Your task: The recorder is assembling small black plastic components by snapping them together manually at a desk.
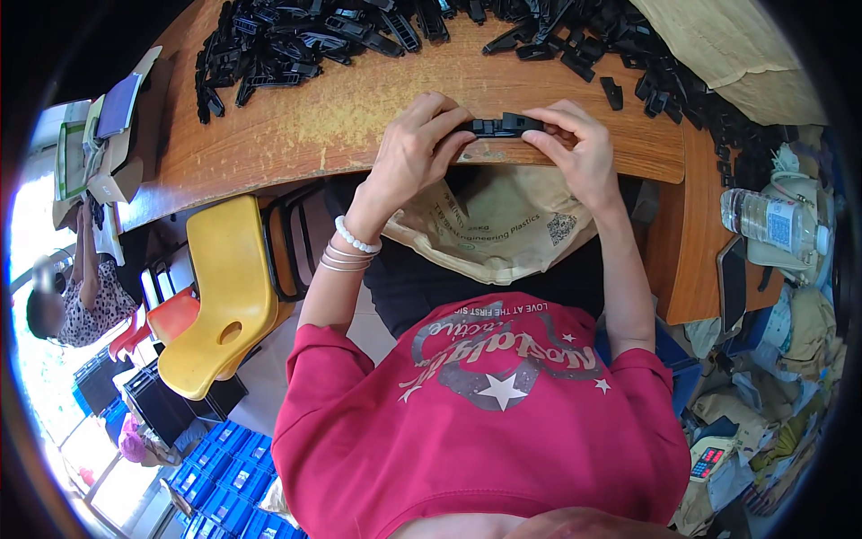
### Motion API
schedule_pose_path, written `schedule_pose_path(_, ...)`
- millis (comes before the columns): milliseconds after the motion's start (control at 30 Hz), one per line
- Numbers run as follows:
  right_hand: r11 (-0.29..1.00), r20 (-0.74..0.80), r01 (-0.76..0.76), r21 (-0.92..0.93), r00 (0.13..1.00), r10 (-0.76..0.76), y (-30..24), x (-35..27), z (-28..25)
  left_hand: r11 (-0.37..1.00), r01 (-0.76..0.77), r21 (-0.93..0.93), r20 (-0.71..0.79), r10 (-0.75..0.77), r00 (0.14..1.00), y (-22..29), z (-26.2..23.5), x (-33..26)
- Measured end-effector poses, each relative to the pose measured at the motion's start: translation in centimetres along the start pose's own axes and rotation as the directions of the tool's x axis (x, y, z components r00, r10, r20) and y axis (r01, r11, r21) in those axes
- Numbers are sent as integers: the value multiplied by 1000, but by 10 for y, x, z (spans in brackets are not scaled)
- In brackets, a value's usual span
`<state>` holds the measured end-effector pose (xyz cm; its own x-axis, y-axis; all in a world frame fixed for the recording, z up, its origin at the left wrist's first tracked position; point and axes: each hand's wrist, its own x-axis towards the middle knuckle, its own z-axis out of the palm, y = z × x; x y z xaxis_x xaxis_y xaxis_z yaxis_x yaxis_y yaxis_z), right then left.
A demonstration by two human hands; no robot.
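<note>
Item: red shirt [485,431], lying nearest my view. I am seeing the left hand [415,148] and right hand [575,148] pinching a black plastic clip [503,125], fingers clamped on its ends, above the wooden worktop [341,117] edge. Piled black parts [287,45] are lying beyond; beige sack [494,229] is hanging below.

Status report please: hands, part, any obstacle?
Left hand and right hand both grip one black clip. Held over table edge. Nothing blocking.

Dressed in a red short-sleeved shirt [485,431] bearing a grey and white print with stars across the chest. On the left wrist, a white bead bracelet [356,238] beside several thin metal bangles [346,260]. Bare forearms, no gloves.
</note>
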<state>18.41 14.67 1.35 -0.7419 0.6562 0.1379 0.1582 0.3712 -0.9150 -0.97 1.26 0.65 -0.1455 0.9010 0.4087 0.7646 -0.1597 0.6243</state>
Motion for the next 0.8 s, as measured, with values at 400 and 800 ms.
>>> schedule_pose_path(400, 980, 175, 196, 30, 964, -198, 7, 3, 1, 966, 148, -214, 117, -125, 985, 6, -1, 15)
schedule_pose_path(800, 664, -234, 118, -739, 879, -416, 32, 35, -17, 998, 65, 25, -116, -62, 991, -19, 26, 60)
